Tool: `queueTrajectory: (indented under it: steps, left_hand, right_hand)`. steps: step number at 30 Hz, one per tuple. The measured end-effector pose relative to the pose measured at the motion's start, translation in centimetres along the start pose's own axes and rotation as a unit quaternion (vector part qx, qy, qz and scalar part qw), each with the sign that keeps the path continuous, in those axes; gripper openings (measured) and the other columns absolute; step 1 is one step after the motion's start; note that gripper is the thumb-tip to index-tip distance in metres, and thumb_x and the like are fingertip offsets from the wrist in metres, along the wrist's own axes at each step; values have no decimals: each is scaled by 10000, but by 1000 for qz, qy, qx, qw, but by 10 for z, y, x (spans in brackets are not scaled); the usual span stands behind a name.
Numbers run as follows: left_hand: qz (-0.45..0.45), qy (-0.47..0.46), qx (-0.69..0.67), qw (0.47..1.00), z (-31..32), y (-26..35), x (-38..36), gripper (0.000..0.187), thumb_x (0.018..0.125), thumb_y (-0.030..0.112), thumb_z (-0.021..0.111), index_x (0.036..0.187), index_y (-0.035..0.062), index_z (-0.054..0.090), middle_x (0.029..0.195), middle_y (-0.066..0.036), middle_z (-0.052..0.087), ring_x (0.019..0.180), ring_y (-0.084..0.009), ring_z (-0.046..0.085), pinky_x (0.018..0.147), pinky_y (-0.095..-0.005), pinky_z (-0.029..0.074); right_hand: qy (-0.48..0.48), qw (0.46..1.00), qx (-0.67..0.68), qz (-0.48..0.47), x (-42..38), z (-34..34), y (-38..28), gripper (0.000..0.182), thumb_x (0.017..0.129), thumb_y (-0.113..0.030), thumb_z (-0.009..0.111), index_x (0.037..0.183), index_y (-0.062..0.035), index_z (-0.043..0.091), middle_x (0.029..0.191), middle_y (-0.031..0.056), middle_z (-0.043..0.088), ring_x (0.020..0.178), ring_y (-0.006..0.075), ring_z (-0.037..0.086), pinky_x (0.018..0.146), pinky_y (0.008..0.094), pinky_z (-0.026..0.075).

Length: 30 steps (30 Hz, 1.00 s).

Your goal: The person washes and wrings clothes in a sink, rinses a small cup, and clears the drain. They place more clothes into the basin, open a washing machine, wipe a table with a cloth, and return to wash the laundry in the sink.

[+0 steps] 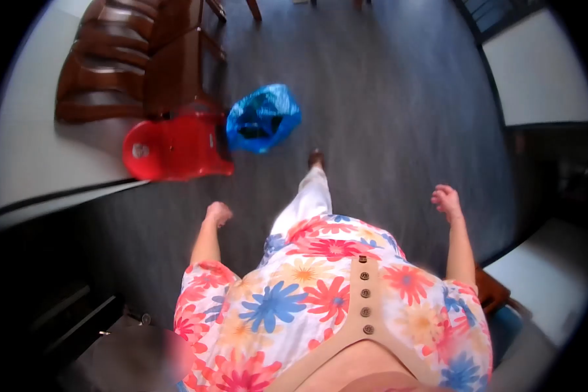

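Note:
My left hand [219,213] hangs beside my body with its fingers loosely curled, and I see nothing in it. Ahead of it is a red plastic chair [176,149], apart from the hand. A blue plastic bag [263,119] with its mouth gaping stands beyond, next to the chair; dark contents show inside but cannot be made out. On the other side, my right hand [445,199] is held out above the floor, its fingers bent and slightly apart, holding nothing. Neither hand touches anything.
A brown wooden bench [144,59] runs along the left wall behind the red chair. Dark grey floor [385,117] stretches ahead. One shoe [316,158] is stepping forward. A white panel [539,72] stands at the right, and a brown wooden piece [493,291] sits near my right elbow.

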<state>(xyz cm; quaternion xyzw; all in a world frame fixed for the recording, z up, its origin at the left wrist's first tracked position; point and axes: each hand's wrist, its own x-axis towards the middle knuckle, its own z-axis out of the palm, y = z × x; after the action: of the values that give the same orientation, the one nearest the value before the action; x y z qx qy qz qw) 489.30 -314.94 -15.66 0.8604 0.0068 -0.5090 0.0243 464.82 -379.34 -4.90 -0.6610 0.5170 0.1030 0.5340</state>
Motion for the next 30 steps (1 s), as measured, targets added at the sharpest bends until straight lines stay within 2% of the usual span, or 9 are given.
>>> queueTrajectory:
  steps: [2, 6, 8, 14, 16, 20, 22, 28, 30]
  left_hand:
    - [-65, 44, -123, 989, -63, 53, -16, 214, 699, 173, 473, 726, 41, 641, 684, -123, 625, 588, -232, 620, 598, -320, 511]
    - [151, 115, 119, 975, -161, 111, 55, 232, 624, 195, 578, 797, 57, 648, 845, -156, 622, 837, -289, 596, 761, -348, 471]
    - [112, 148, -83, 979, -228, 174, 66, 254, 631, 205, 581, 833, 67, 650, 867, -158, 620, 848, -292, 593, 769, -346, 468]
    - [207, 249, -143, 935, -345, 303, 146, 278, 643, 209, 597, 882, 75, 642, 923, -151, 612, 894, -294, 575, 803, -341, 454]
    - [241, 263, -84, 930, -373, 334, 161, 267, 641, 209, 603, 868, 75, 643, 919, -150, 612, 896, -297, 571, 800, -349, 454]
    - [124, 178, -119, 969, -414, 361, 166, 298, 632, 226, 605, 884, 70, 642, 918, -148, 614, 890, -288, 577, 794, -351, 456]
    - [99, 191, -139, 967, -423, 351, 175, 327, 631, 236, 607, 911, 70, 639, 918, -144, 619, 878, -281, 587, 787, -338, 462]
    - [-3, 176, -238, 955, -502, 288, 220, 354, 635, 265, 625, 934, 77, 642, 926, -135, 627, 905, -256, 589, 814, -323, 455]
    - [-19, 212, -280, 936, -551, 273, 250, 339, 642, 248, 629, 931, 72, 642, 938, -135, 625, 919, -250, 586, 830, -325, 448]
  right_hand:
    - [-29, 999, -14, 23, 10, -2, -28, 292, 781, -123, 533, 1061, -44, 517, 771, 41, 597, 595, 102, 586, 392, 215, 401]
    - [-71, 990, -74, 95, 48, 15, -46, 277, 776, -118, 537, 1045, -52, 519, 766, 44, 599, 589, 107, 588, 387, 228, 405]
    - [-62, 989, -45, 128, 63, 23, -65, 290, 743, -100, 536, 1027, -40, 540, 734, 42, 595, 539, 113, 569, 372, 234, 391]
    - [-111, 971, -72, 200, 158, -8, -111, 180, 763, -105, 516, 938, -78, 550, 704, 47, 588, 518, 155, 569, 371, 251, 367]
    - [-87, 973, -103, 187, 211, -25, -146, 165, 765, -105, 514, 922, -75, 555, 692, 49, 586, 519, 158, 573, 359, 261, 361]
    - [-82, 969, -181, 149, 311, -42, -296, 128, 752, -95, 507, 862, -66, 565, 665, 53, 584, 517, 159, 577, 344, 275, 353]
    - [-86, 962, -250, 71, 379, -45, -359, 185, 742, -105, 521, 895, -33, 595, 665, 86, 592, 541, 159, 582, 382, 282, 415]
    - [-66, 971, -179, -147, 505, 38, -598, 227, 730, -157, 541, 918, -37, 585, 684, 58, 591, 563, 139, 578, 393, 262, 401]
    - [-80, 974, -139, -158, 511, 79, -664, 240, 730, -167, 546, 925, -35, 586, 698, 54, 594, 576, 137, 581, 401, 260, 405]
